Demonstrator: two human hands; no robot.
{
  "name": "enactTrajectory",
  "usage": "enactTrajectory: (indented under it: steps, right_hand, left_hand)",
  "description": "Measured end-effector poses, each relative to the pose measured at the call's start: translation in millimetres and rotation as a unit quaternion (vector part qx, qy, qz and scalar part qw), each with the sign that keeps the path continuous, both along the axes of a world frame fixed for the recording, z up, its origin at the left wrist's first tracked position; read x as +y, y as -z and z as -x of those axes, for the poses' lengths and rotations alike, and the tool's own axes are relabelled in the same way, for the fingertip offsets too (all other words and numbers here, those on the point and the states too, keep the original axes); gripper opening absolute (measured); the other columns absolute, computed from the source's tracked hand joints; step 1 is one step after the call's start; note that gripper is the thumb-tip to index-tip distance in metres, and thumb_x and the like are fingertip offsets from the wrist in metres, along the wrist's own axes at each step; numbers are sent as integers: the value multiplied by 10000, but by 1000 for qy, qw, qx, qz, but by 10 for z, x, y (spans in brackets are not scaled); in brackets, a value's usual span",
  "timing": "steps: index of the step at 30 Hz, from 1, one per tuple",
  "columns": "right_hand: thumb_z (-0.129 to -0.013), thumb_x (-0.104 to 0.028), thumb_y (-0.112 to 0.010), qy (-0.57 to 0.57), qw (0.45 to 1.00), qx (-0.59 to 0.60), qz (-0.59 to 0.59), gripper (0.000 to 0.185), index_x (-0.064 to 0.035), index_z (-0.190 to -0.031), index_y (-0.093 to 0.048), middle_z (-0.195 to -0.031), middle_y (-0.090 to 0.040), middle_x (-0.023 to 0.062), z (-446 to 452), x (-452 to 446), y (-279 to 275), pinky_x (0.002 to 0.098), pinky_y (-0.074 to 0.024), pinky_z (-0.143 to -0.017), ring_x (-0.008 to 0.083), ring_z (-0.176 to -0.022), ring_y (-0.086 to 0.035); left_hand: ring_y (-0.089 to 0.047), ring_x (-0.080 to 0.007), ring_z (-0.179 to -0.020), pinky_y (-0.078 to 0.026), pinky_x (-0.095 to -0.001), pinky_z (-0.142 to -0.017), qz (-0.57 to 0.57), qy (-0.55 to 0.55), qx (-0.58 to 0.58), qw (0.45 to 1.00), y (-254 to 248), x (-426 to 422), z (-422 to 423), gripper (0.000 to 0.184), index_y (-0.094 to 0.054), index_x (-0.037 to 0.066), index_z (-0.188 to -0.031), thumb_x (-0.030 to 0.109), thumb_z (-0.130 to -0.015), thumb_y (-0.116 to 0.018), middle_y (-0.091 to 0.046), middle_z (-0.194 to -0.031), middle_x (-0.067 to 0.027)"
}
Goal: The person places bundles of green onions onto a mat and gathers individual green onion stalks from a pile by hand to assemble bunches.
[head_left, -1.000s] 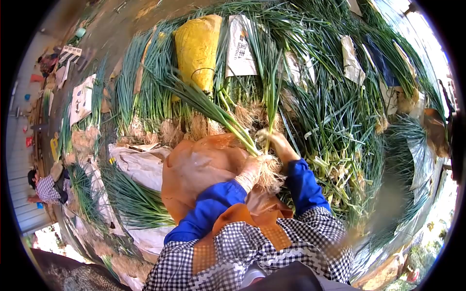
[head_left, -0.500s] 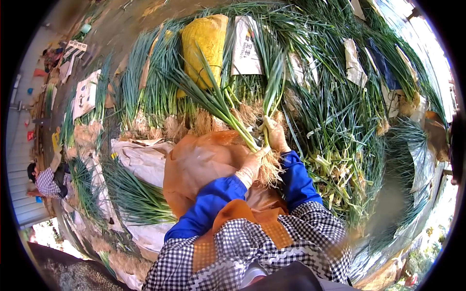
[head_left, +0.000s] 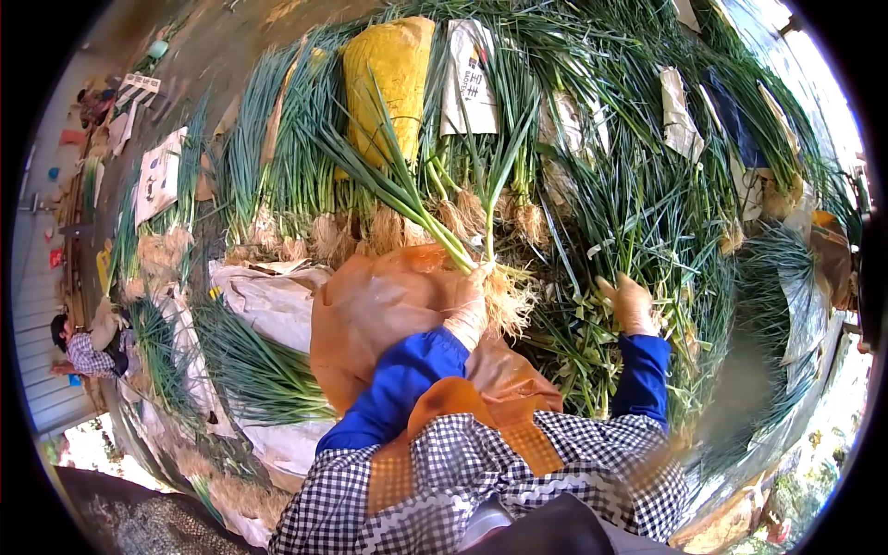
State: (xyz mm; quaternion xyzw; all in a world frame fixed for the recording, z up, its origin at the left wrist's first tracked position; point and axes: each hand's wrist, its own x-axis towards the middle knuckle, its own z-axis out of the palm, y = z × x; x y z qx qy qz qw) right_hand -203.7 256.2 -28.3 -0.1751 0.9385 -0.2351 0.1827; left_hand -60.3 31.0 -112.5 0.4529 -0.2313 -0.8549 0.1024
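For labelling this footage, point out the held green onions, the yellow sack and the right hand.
Held green onions [head_left: 435, 229]: head view, on the stems.
Yellow sack [head_left: 401, 85]: head view, middle of its side.
Right hand [head_left: 633, 304]: head view, on its back.

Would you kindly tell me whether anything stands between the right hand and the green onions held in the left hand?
Nothing visible stands between the right hand and the green onions in the left hand. The roots are nearest the right hand, and loose leaves appear to lie beneath the gap.

Sack [head_left: 387, 79] on scallion row [head_left: 314, 176], behind held bunch [head_left: 435, 227].
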Motion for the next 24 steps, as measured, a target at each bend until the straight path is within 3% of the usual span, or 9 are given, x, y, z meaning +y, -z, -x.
enactTrajectory:
  steps: [1, 3, 7, 10, 13, 14, 17, 19, 24]
  right_hand:
    - [-913, -453, -401, -86, 993, 37, -66, 470, -33, -1006, -592, -729, -633, 66, 29, -124, 93, 301, -479, -596, 159, -617, -569]
    - [-905, -449, -434, 6, 918, -294, 267, 492, -16, -1094, -570, -829, -656, 63, -208, -671, 574, 261, -470, -631, 145, -677, -577]
    - [-905, -342, -497, -122, 871, -389, 274, 393, 30, -973, -605, -731, -569, 14, -412, -1336, 314, 273, -423, -616, 97, -668, -481]
    - [-895, -330, -518, -202, 876, -391, 199, 367, -11, -743, -616, -612, -537, -3, -460, -1231, -285, 267, -408, -535, 82, -580, -458]
    - [-888, -380, -511, -345, 832, -419, 112, 400, -28, -725, -608, -621, -565, 30, -270, -842, -589, 282, -436, -554, 109, -573, -501]
    - [-853, -421, -550, -264, 844, -467, -14, 388, -51, -771, -634, -686, -618, 55, -94, -808, -668, 290, -469, -606, 145, -640, -569]
    - [-772, -502, -546, -391, 801, -38, -452, 439, -111, -933, -664, -885, -664, 83, 575, -595, 592, 378, -493, -692, 251, -862, -630]
    - [-772, -507, -559, -204, 978, 14, -32, 451, -77, -874, -646, -844, -637, 137, 861, -948, 985, 393, -484, -677, 312, -788, -612]
    - [-745, -487, -567, -24, 996, 44, -75, 457, -53, -883, -608, -845, -626, 197, 1096, -2057, 1441, 423, -475, -721, 351, -816, -604]
  left_hand:
    - [-523, -147, -482, -458, -261, -448, -38, 0, 17, 999, -81, -8, -1, 113, -571, 43, -806, 156, -814, -568, -544, -599, -37]
    - [-527, -155, -501, -469, -270, -469, -26, -48, 32, 998, -314, 24, 12, 88, -555, 51, -791, 138, -779, -560, -544, -615, -42]
    - [-535, -153, -581, -475, -260, -527, -45, -19, 51, 998, -237, -37, -66, 88, -556, 40, -807, 124, -783, -554, -550, -681, -36]
    - [-536, -118, -631, -440, -229, -567, 136, 31, -5, 990, -237, -52, -80, 164, -579, 8, -863, 153, -790, -596, -549, -689, -19]
    - [-470, -110, -465, -411, -229, -425, 57, -29, 34, 997, 49, -127, -18, 218, -557, 15, -947, 169, -798, -590, -509, -632, -2]
    - [-424, -106, -417, -377, -234, -367, 0, -15, 13, 1000, -607, -149, 15, 202, -554, 28, -967, 159, -815, -566, -484, -622, 12]
    - [-445, -93, -460, -391, -223, -368, -215, 135, 196, 947, -503, -296, -13, 260, -530, 18, -1083, 126, -848, -550, -482, -638, 12]
    - [-512, -112, -556, -454, -227, -469, -133, 77, 228, 961, -302, -234, -8, 278, -530, 20, -1094, 94, -829, -574, -531, -709, -12]
    - [-564, -137, -682, -494, -239, -619, 64, -48, 120, 990, -557, -217, 64, 256, -543, 16, -1059, 44, -805, -566, -559, -802, -28]
